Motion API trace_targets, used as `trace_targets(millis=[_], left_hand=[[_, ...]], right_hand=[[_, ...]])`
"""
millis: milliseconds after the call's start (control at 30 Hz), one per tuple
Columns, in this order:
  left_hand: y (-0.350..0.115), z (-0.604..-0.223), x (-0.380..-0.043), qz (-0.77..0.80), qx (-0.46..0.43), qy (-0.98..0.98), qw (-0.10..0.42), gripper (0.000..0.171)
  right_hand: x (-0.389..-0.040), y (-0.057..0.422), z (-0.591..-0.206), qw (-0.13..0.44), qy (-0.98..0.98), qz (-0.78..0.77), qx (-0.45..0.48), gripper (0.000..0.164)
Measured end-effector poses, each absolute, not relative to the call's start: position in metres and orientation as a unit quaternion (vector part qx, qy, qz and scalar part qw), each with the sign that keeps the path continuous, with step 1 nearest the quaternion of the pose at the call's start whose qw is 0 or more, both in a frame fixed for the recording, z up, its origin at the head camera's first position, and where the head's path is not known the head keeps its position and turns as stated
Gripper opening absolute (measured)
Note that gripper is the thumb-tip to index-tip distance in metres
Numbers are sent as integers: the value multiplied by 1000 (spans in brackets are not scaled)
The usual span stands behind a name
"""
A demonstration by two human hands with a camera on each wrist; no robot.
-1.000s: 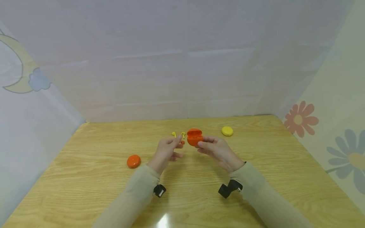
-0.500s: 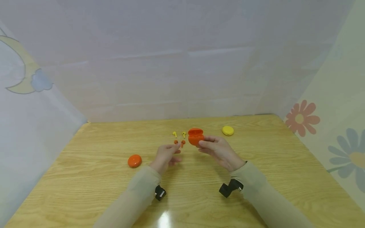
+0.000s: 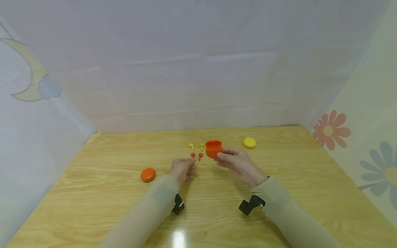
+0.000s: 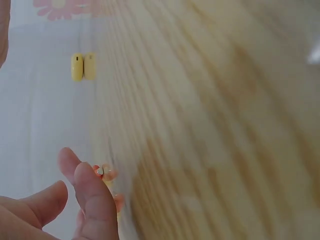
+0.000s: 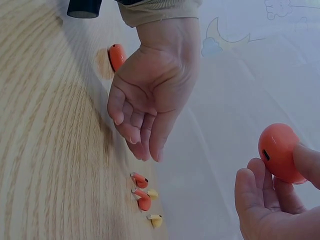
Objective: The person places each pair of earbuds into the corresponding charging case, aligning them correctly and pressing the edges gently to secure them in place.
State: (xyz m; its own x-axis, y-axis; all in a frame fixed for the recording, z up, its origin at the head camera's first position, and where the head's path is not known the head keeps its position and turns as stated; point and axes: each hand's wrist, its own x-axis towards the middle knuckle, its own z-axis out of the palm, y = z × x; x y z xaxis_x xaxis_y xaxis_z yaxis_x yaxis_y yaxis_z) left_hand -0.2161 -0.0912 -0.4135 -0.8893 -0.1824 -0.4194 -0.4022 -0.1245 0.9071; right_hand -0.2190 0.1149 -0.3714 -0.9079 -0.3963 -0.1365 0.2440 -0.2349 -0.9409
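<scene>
My right hand [image 3: 238, 165] grips an orange earbud case [image 3: 214, 151] by its side, thumb in front, lid raised and facing me. It is held above the table in the right wrist view, where its rounded underside [image 5: 280, 150] shows. Two orange earbuds, a left one [image 3: 193, 154] and a right one [image 3: 201, 155], lie side by side on the wood. Just in front of them hovers my left hand [image 3: 181, 168], fingers loosely bent, nothing between thumb and fingers. In the left wrist view its fingertips [image 4: 92, 185] overlap the orange earbuds.
Behind the orange pair lie two yellow earbuds, one left [image 3: 192, 146] and one right [image 3: 202, 146]. A closed yellow case [image 3: 249, 143] sits at the back right. Left of my left hand rests a closed orange-red case [image 3: 148, 174]. The wooden table [image 3: 93, 206] ends at a draped cloth wall.
My left hand has drawn back from the orange earbuds toward me, uncovering both of them. The right hand keeps holding the opened case in nearly the same place.
</scene>
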Motion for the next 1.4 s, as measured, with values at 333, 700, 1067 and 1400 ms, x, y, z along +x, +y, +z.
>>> trace_targets(millis=[333, 700, 1067, 1400], left_hand=[[-89, -413, -223, 728, -242, 638, 65, 29], [-85, -415, -235, 722, -259, 638, 66, 26], [-86, -425, -248, 707, -285, 643, 69, 19], [-89, -429, -258, 704, -279, 648, 80, 21]], right_hand=[[-219, 117, -373, 208, 581, -785, -65, 10], [-220, 118, -375, 205, 585, -782, -69, 13], [-220, 116, -374, 204, 590, -778, -73, 16], [-219, 117, -372, 203, 590, -778, -71, 11]])
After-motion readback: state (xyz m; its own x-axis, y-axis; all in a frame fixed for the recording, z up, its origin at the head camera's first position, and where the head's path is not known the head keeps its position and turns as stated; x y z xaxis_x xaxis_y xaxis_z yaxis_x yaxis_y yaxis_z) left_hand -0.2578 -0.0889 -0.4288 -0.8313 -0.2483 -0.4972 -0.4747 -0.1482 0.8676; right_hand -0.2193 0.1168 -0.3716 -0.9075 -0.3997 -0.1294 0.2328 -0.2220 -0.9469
